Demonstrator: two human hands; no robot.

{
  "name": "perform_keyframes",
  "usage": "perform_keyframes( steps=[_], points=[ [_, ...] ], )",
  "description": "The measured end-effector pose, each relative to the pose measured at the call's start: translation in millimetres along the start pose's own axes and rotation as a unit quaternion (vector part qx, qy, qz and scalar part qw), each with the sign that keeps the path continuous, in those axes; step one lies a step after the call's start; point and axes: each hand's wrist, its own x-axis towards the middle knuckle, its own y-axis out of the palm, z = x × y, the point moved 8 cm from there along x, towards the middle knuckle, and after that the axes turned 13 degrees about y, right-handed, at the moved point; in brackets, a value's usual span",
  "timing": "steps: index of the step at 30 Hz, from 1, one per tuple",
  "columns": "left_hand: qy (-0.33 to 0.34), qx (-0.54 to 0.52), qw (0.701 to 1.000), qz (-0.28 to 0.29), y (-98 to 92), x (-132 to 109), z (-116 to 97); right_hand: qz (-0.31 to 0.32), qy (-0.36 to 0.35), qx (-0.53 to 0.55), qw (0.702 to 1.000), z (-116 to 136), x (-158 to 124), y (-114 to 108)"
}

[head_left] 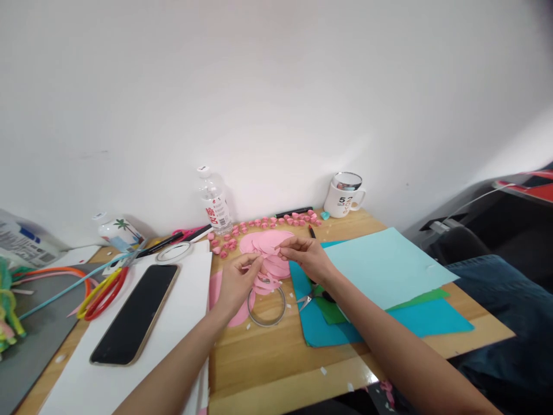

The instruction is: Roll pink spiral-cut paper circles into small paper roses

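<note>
Both hands hover close together over a pile of pink paper circles (276, 266) in the middle of the table. The thumb and forefinger of my left hand (237, 282) are pinched together at the pile's left side. My right hand (307, 255) pinches likewise at the pile's right edge, fingertips pointing left. Whatever thin piece lies between the fingertips is too small to make out against the pink paper. A roll of tape (266, 324) lies flat just below the hands. Open scissors (307, 298) rest by the right wrist, their handles partly hidden under it.
Small rolled pink paper pieces (233, 233) line the back, near a water bottle (215, 202) and a mug (343, 196). Blue and green sheets (389, 271) lie right. A phone (136, 314) sits on white paper (173, 340) at left, beside red-and-yellow-handled scissors (103, 294).
</note>
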Motion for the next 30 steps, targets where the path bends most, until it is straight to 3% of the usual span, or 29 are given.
perform_keyframes(
  steps=[9,20,30],
  points=[
    [0.017,0.017,1.0,0.008,0.4,-0.1,-1.0,-0.04,-0.008,0.0,0.999,4.0,-1.3,-3.4],
    [0.009,0.013,1.0,-0.001,-0.7,1.0,-1.7,-0.012,0.0,0.015,1.0,-1.7,1.7,-5.4],
    [0.007,0.007,1.0,0.007,0.7,0.2,-0.6,-0.06,-0.016,0.004,0.998,1.0,0.9,-9.1]
  ],
)
